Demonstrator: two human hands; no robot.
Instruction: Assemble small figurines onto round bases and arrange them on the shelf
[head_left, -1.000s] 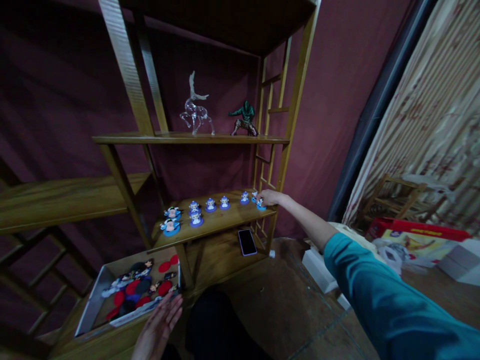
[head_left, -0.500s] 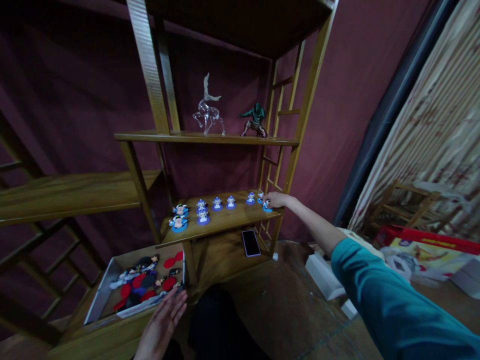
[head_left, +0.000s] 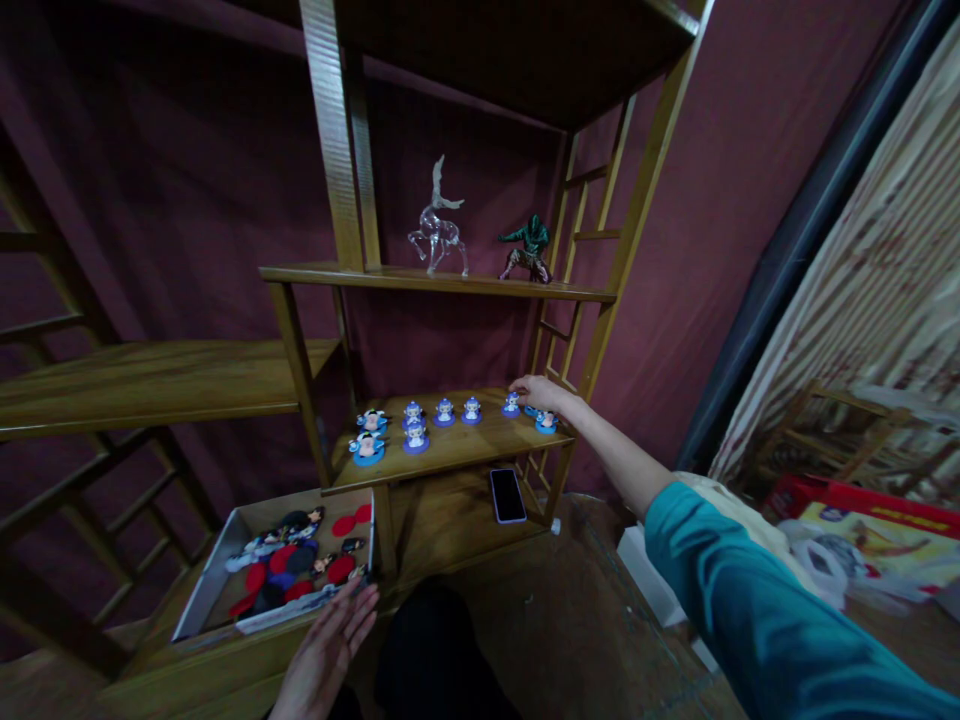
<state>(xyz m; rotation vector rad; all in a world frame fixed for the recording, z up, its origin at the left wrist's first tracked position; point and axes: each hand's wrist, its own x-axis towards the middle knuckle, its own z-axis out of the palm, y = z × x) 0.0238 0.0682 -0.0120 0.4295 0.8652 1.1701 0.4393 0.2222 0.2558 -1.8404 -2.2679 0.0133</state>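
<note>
My right hand (head_left: 546, 394) reaches over the middle shelf, its fingertips closed at the head of a small purple-based figurine (head_left: 511, 405), which stands upright on the board. Partly under my wrist is a blue-based figurine (head_left: 547, 423), with another mostly hidden behind it. To the left, several purple-based figurines (head_left: 471, 411) stand spaced out, and two blue-based figurines (head_left: 368, 449) are at the shelf's left end. My left hand (head_left: 336, 640) is open, palm turned inward and fingers stretched, beside the near edge of a white box (head_left: 201, 580) holding jumbled figurines and red and black discs.
On the upper shelf (head_left: 480, 285) are a clear glass deer (head_left: 439, 235) and a green-hooded crouching figure (head_left: 531, 245). A phone (head_left: 508, 496) lies on the low board. White boxes (head_left: 646, 575) and a red package (head_left: 885, 530) stand on the floor at right.
My right hand has left the blue-based figurine at the shelf's right end and moved left to the purple-based one. The view has shifted slightly; my left hand stays by the box.
</note>
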